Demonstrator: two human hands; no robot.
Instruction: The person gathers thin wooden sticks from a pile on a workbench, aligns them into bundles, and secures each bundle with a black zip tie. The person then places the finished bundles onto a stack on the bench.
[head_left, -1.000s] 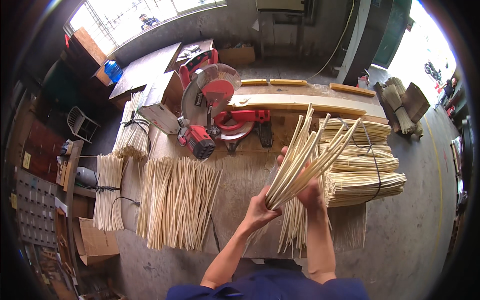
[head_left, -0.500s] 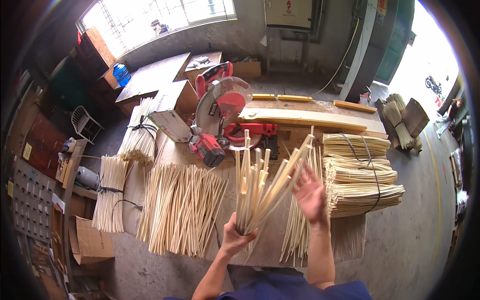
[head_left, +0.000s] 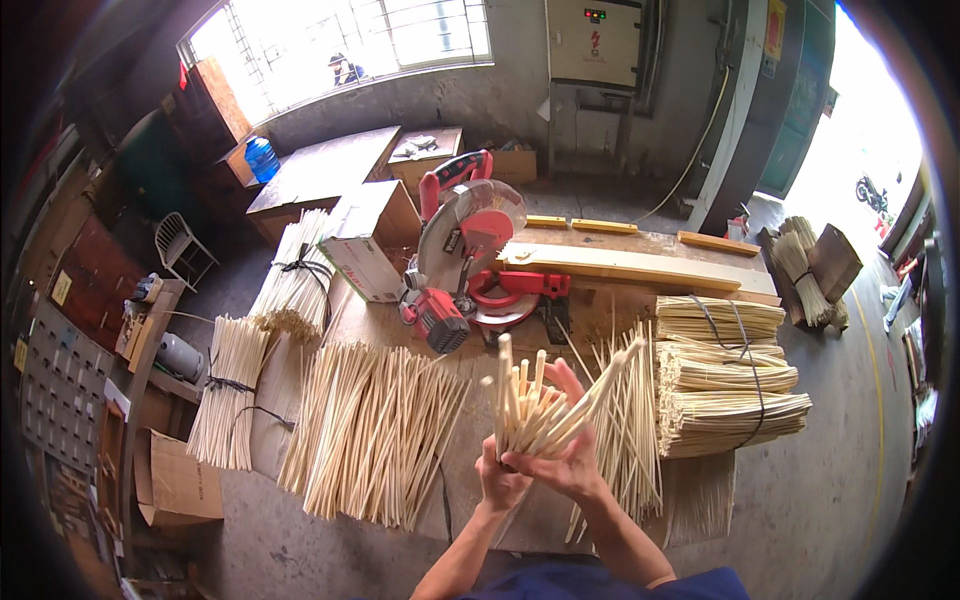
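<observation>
A loose bunch of thin pale wooden sticks [head_left: 545,418] stands tilted in front of me, its ends fanning out toward the top. My left hand [head_left: 500,478] is closed around the lower part of the bunch. Wrapped against its right side is my right hand [head_left: 572,465], thumb in front and fingers partly hidden behind the sticks. A wide pile of loose sticks [head_left: 370,430] lies on the table to the left. Just right of my hands is a narrower loose pile [head_left: 628,430].
Beyond my hands stands a red miter saw [head_left: 480,235] beside a cardboard box [head_left: 365,240]. Strapped stick bundles [head_left: 730,370] are stacked at right; tied bundles [head_left: 225,390] lie at left. Long boards [head_left: 620,262] cross the back of the table [head_left: 480,390].
My right hand has moved left and down from the open, raised position and closed on the bunch. The stick tops have come lower in view. The whole view has shifted slightly.
</observation>
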